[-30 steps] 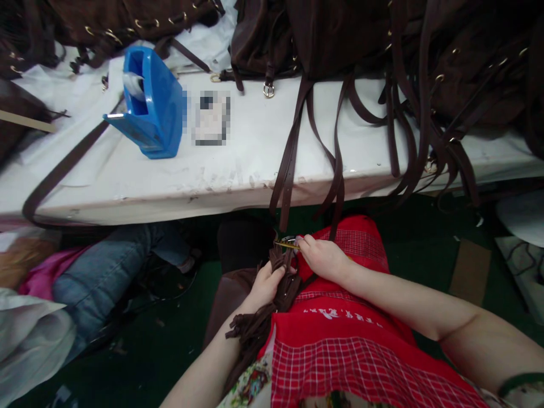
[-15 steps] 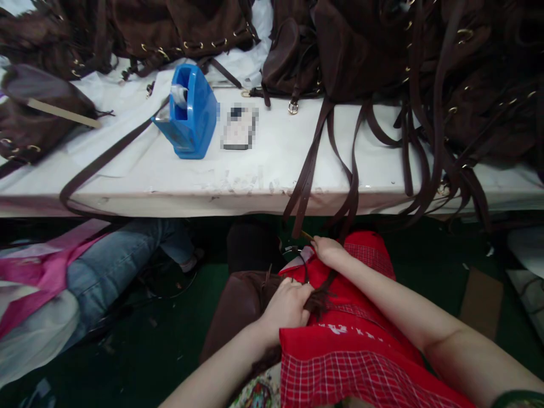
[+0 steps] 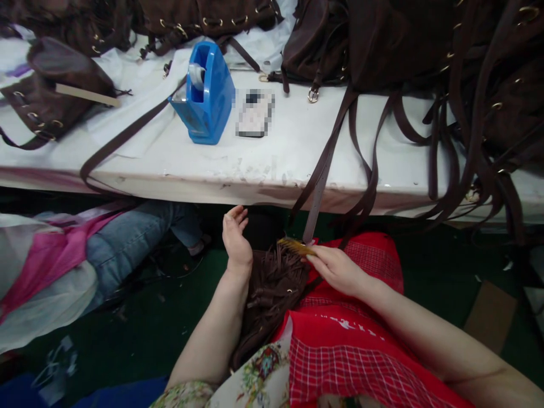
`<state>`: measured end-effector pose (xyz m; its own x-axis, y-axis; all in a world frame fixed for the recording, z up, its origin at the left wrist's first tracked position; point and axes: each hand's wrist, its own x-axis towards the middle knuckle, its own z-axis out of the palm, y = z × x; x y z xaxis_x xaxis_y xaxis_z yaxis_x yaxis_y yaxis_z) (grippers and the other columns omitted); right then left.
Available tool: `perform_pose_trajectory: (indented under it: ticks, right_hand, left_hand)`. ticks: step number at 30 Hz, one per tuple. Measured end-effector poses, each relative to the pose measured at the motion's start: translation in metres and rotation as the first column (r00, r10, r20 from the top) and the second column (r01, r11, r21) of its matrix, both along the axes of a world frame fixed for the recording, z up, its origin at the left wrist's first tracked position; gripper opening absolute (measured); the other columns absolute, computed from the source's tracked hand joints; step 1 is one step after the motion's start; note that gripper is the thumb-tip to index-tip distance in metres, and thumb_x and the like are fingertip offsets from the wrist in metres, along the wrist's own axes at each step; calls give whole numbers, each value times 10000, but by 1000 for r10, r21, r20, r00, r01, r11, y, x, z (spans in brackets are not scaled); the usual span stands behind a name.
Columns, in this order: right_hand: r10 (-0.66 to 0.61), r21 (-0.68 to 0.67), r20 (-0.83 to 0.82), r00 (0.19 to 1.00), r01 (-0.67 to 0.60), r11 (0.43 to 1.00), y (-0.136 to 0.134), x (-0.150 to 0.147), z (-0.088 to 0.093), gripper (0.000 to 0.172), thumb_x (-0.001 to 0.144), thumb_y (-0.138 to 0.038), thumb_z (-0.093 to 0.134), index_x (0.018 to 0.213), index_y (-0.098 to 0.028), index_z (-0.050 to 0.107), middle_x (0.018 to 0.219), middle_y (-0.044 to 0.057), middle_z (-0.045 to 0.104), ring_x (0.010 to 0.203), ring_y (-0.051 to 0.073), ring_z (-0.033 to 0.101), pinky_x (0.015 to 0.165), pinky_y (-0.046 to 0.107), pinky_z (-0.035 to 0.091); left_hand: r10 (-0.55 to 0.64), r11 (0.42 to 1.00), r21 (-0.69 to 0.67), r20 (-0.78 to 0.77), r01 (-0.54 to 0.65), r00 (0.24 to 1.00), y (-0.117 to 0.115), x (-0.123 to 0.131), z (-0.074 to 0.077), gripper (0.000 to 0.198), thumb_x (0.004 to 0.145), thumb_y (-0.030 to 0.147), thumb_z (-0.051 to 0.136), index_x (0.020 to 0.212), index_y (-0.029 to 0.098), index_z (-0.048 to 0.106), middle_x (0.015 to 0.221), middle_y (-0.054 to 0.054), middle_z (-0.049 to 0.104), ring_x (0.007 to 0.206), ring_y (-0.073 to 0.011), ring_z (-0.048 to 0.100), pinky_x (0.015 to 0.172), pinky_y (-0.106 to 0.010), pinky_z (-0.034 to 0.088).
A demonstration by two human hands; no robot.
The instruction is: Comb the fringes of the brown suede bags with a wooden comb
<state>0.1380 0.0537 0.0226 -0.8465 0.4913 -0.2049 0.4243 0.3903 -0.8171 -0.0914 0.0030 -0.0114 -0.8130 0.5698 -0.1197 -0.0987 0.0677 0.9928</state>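
A dark brown bag (image 3: 270,294) with fringe lies on my lap, against the red apron (image 3: 335,334). My right hand (image 3: 334,267) is closed on a yellowish comb (image 3: 296,246), whose teeth are at the fringe near the top of the bag. Raised at the bag's left side, my left hand (image 3: 237,238) has its fingers apart and slightly curled, with nothing in it. A brown strap (image 3: 317,204) hangs from the table edge down close to the comb.
On the white table (image 3: 255,170) stand a blue tape dispenser (image 3: 209,96) and a blurred-out phone (image 3: 255,115). Brown bags (image 3: 391,51) line its back, straps hanging over the edge. At left sits a person in jeans (image 3: 123,243). Cardboard (image 3: 491,317) lies on the floor at right.
My left hand has let go of the fringe and moved up and left, opening. The bag has turned, showing its fringe. My right hand has brought the comb to the fringe. The view has shifted.
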Motion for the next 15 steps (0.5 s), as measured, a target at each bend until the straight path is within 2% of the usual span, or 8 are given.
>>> perform_pose_trajectory:
  ticks: [1, 3, 5, 7, 9, 12, 15]
  right_hand:
    - [119, 86, 34, 992, -122, 989, -5, -4, 2, 291, 988, -292, 339, 1131, -186, 569, 1040, 75, 643, 907, 178, 623, 818, 295, 488]
    - [290, 210, 182, 940, -325, 922, -14, -13, 4, 303, 967, -231, 378, 1227, -200, 530, 1146, 94, 594, 948, 190, 618, 817, 294, 495]
    - [316, 285, 347, 883, -420, 862, -20, -21, 2, 352, 928, -141, 397, 1263, -179, 502, 1152, 116, 577, 882, 190, 635, 753, 275, 509]
    - [266, 335, 456, 849, -440, 833, -21, -26, -5, 401, 888, -69, 394, 1272, -144, 483, 1126, 135, 578, 842, 195, 643, 710, 262, 513]
    - [189, 364, 532, 825, -425, 829, -18, -29, -14, 403, 880, -51, 379, 1265, -123, 477, 1091, 141, 585, 801, 201, 649, 665, 263, 517]
    - [96, 363, 613, 784, -388, 847, -11, -30, -30, 346, 919, -80, 333, 1218, -128, 501, 1069, 143, 593, 767, 209, 653, 609, 273, 520]
    - [51, 337, 633, 773, -335, 880, -6, -30, -41, 326, 976, -161, 286, 1222, -158, 500, 1072, 129, 603, 820, 210, 652, 637, 275, 522]
  left_hand:
    - [46, 999, 10, 38, -47, 998, -3, -1, -3, 567, 897, 618, 282, 1062, 162, 576, 1146, -137, 596, 1076, -225, 592, 913, -370, 459]
    - [68, 998, 0, 131, -69, 989, -7, 0, -7, 568, 896, 621, 285, 1030, 155, 579, 1117, -141, 607, 1051, -218, 606, 913, -366, 460]
    - [51, 999, -10, 203, -50, 978, -9, 3, -11, 560, 896, 617, 296, 1015, 150, 582, 1112, -145, 610, 1040, -218, 614, 910, -366, 463]
    - [23, 1000, -5, 240, -23, 971, -10, 6, -12, 555, 898, 612, 303, 1004, 146, 587, 1106, -146, 615, 1038, -220, 617, 912, -368, 463]
    - [-4, 1000, 0, 273, 4, 962, -10, 7, -11, 553, 901, 606, 302, 998, 144, 591, 1096, -145, 620, 1036, -221, 619, 913, -370, 465]
    - [-24, 1000, -11, 336, 30, 942, -9, 5, -9, 566, 904, 606, 283, 997, 139, 588, 1085, -148, 624, 1030, -223, 623, 903, -369, 475]
    - [-27, 996, -70, 393, 59, 919, -11, 8, -10, 547, 898, 598, 315, 1030, 131, 568, 1104, -161, 614, 1024, -232, 627, 874, -365, 493]
